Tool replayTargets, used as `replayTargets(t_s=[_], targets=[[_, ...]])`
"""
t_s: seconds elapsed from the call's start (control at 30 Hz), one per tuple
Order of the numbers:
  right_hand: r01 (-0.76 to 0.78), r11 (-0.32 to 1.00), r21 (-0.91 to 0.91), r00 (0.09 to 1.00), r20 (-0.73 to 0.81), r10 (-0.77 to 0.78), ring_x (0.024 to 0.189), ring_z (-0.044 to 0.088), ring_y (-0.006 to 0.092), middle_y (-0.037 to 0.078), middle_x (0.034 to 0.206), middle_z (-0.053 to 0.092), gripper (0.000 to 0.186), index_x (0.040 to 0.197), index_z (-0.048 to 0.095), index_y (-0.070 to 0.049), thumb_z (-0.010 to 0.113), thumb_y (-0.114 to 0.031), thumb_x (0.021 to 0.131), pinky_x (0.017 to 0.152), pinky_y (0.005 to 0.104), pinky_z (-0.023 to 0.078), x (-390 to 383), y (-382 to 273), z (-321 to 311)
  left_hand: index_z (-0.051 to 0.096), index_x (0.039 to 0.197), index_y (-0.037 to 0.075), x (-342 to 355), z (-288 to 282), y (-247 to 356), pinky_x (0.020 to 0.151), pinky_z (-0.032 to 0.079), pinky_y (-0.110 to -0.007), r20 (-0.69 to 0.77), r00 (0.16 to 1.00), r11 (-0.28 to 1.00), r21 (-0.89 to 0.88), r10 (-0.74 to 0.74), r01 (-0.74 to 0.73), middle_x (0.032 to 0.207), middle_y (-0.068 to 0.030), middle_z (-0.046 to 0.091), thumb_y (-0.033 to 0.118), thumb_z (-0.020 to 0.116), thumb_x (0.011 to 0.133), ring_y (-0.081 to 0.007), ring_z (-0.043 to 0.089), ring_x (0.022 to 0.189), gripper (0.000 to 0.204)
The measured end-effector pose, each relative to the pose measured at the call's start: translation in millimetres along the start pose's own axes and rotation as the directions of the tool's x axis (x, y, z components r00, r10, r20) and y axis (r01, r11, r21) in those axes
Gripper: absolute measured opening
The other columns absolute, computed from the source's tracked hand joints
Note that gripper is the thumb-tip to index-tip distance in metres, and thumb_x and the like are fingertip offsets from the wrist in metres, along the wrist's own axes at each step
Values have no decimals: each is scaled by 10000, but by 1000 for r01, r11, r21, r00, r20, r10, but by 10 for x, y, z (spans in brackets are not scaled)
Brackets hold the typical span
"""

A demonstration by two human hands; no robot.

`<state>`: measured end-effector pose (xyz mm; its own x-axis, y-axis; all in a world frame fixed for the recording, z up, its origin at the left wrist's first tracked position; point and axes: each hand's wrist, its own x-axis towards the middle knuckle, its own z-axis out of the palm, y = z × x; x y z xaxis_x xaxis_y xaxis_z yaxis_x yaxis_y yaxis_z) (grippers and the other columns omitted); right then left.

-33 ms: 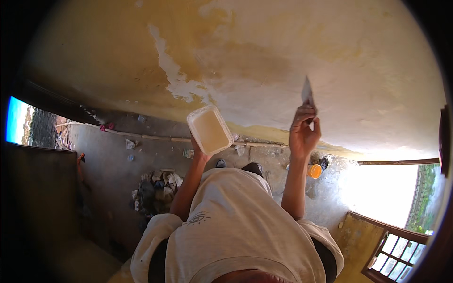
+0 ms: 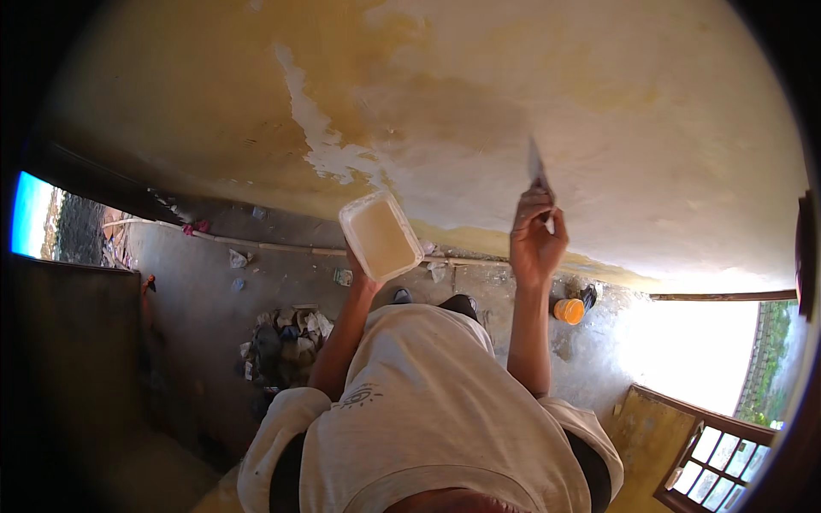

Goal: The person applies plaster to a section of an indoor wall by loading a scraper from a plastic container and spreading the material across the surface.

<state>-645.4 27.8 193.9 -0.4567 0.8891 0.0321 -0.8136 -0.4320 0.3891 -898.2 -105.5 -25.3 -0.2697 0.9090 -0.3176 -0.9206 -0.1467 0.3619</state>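
A whitish rectangular plastic tub [image 2: 381, 235] rests in my left hand [image 2: 364, 275], whose fingers are mostly hidden behind and beneath it. Pale cream material shows inside the tub. My right hand [image 2: 539, 235] is closed around the handle of a putty knife [image 2: 536, 162]; its thin blade points up toward the wall and is a little blurred. I cannot tell whether the blade touches the surface. The wall [image 2: 445, 111] in front is yellowish, with smooth pale areas on the right and a ragged whitish patch [image 2: 321, 141] left of centre.
A long pole [image 2: 291, 248] lies along the wall's foot. An orange bucket [image 2: 569, 310] stands on the floor at right. Left of my body is a heap of rags or debris [image 2: 286, 342]. A barred window [image 2: 718, 466] is at lower right, beside a bright opening [image 2: 693, 342].
My right hand has shifted slightly left with the putty knife, along the wall. My left hand and the tub have stayed nearly in place.
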Motion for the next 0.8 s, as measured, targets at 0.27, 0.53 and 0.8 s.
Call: replayTargets(t_s=[0.27, 0.53, 0.8], targets=[[-432, 900, -55, 876, -263, 404, 967, 616, 250, 217, 1066, 586, 255, 1129, 523, 172, 485, -2, 947, 887, 285, 576, 767, 1296, -1007, 470, 1404, 164, -485, -258, 183, 990, 497, -458, -6, 974, 974, 20, 226, -225, 1326, -44, 578, 575, 354, 997, -252, 581, 1190, 590], [-359, 919, 162, 919, -113, 378, 987, 605, 277, 225, 1082, 555, 202, 1055, 530, 170, 465, 20, 938, 901, 301, 587, 1119, 1213, -860, 398, 1464, 197, -849, -189, 224, 1019, 468, -495, -11, 939, 937, 69, 345, -343, 1408, -34, 518, 589, 342, 994, -269, 548, 1242, 615], [-215, 834, 508, 973, 39, 227, 930, 631, 296, 193, 1060, 548, 351, 1206, 465, 134, 499, 47, 868, 866, 393, 596, 535, -10, 202, 456, 1420, 174, -398, -222, -52, 1004, 478, -501, -37, 980, 976, 108, 196, -191, 1342, -54, 570, 586, 355, 984, -287, 574, 1204, 608]])
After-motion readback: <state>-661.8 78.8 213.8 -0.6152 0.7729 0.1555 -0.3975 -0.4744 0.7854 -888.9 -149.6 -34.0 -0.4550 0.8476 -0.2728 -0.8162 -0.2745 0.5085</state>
